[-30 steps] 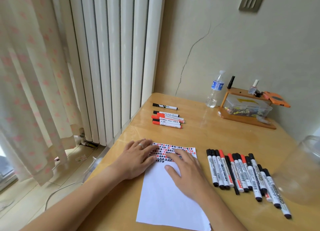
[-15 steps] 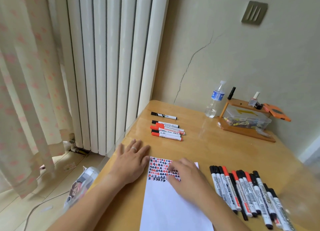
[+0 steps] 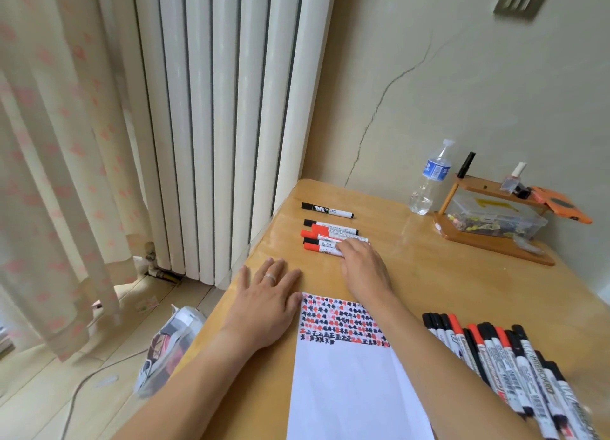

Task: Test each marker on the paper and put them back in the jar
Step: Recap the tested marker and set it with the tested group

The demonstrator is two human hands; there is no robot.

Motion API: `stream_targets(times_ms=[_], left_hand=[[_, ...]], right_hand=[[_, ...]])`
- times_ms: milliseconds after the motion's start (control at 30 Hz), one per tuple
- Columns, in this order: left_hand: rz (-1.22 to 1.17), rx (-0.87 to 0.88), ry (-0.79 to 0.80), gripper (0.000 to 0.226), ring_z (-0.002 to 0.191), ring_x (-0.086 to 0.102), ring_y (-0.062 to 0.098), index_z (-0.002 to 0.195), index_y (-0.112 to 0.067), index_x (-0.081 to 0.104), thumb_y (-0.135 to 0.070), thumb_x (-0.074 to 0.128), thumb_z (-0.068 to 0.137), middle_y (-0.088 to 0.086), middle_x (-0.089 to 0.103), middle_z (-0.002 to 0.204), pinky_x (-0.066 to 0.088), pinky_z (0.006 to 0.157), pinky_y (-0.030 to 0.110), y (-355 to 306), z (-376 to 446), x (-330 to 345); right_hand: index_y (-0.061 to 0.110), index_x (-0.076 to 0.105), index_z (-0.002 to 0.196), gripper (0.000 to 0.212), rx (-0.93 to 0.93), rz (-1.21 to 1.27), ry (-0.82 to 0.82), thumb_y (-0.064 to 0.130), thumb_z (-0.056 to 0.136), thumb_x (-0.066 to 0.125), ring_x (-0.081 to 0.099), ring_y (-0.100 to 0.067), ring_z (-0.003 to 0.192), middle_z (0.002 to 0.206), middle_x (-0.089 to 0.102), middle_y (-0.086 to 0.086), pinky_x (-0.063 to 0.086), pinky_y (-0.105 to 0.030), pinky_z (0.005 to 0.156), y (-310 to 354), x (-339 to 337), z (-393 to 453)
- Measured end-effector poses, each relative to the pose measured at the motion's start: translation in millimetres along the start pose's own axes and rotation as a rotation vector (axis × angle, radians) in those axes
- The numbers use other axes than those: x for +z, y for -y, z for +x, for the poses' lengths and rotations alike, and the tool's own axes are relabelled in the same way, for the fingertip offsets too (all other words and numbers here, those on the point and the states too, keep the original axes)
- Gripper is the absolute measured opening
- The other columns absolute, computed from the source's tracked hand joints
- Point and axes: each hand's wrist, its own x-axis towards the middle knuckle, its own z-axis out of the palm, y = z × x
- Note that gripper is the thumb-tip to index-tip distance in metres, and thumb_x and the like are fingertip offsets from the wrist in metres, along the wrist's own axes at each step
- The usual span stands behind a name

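Now right hand (image 3: pixel 361 266) fingertips touch red marker (image 3: pixel 321 248), grip unclear; left hand (image 3: pixel 265 299) spread flat beside paper (image 3: pixel 346 390).

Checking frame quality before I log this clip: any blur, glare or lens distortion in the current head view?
Head view: wide-angle bending bows the radiator and curtain; daylight glare sheens the table near the water bottle; the marker row smears slightly at the lower right edge; centre stays sharp.

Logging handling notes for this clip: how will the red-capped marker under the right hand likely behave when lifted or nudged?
The red-capped marker looks a slim, rigid plastic barrel, so probably light and stiff. Being round on the glossy table, it may roll if nudged sideways. The right hand touches it.
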Motion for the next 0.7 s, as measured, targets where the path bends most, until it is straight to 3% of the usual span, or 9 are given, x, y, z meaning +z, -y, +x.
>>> stream_targets(times_ms=[167, 267, 367, 467, 600, 700], left_hand=[[-0.011, 0.005, 0.0, 0.053, 0.158, -0.001, 0.018, 0.158, -0.039, 0.022, -0.054, 0.019, 0.107, 0.0, 0.015, 0.17, -0.002, 0.124, 0.054, -1.1, 0.2, -1.6], [-0.031, 0.01, -0.01, 0.052, 0.158, 0.0, 0.018, 0.157, -0.039, 0.025, -0.053, 0.021, 0.107, -0.001, 0.017, 0.169, -0.002, 0.124, 0.054, -0.5, 0.2, -1.0], [-0.056, 0.013, -0.031, 0.049, 0.157, 0.004, 0.017, 0.154, -0.038, 0.03, -0.052, 0.026, 0.107, -0.001, 0.022, 0.168, 0.0, 0.124, 0.054, 0.5, 0.0, -1.2], [-0.109, 0.015, -0.089, 0.049, 0.154, 0.02, 0.017, 0.154, -0.035, 0.032, -0.045, 0.034, 0.107, -0.003, 0.034, 0.161, 0.003, 0.125, 0.052, 1.0, -2.3, -3.8], [-0.269, 0.102, -0.225, 0.057, 0.139, 0.041, 0.017, 0.159, -0.029, 0.024, -0.037, 0.042, 0.106, -0.002, 0.046, 0.15, 0.025, 0.121, 0.042, -0.9, -5.5, -6.1], [-0.29, 0.282, -0.262, 0.052, 0.125, 0.048, 0.014, 0.155, -0.026, 0.035, -0.045, 0.035, 0.106, -0.005, 0.054, 0.134, 0.039, 0.108, 0.035, -5.9, -7.4, -4.6]], right_hand=[[0.014, 0.07, 0.1, 0.031, -0.028, 0.0, -0.123, -0.005, 0.077, 0.079, 0.059, -0.023, 0.094, 0.098, 0.063, -0.001, 0.055, -0.037, 0.077, 0.4, 7.8, -2.3], [0.014, 0.066, 0.094, 0.023, -0.016, -0.005, -0.149, -0.001, 0.08, 0.077, 0.057, -0.022, 0.092, 0.096, 0.061, 0.0, 0.052, -0.036, 0.077, 2.0, 3.3, -2.9], [0.016, 0.062, 0.095, 0.031, -0.077, -0.032, -0.13, -0.004, 0.078, 0.078, 0.06, -0.022, 0.09, 0.093, 0.064, 0.0, 0.05, -0.036, 0.082, 3.1, -3.3, -8.7], [0.016, 0.061, 0.102, 0.036, -0.135, -0.063, -0.136, -0.005, 0.077, 0.078, 0.061, -0.02, 0.089, 0.095, 0.065, 0.002, 0.049, -0.034, 0.083, 4.1, -16.8, -20.0], [0.018, 0.062, 0.097, 0.026, -0.226, -0.018, -0.181, 0.001, 0.081, 0.074, 0.056, -0.017, 0.078, 0.089, 0.058, 0.004, 0.048, -0.028, 0.07, 11.2, -44.0, -52.8], [0.019, 0.063, 0.1, 0.022, -0.25, 0.044, -0.182, 0.007, 0.083, 0.07, 0.056, -0.014, 0.07, 0.09, 0.057, 0.006, 0.042, -0.023, 0.06, 24.5, -65.8, -92.0]])
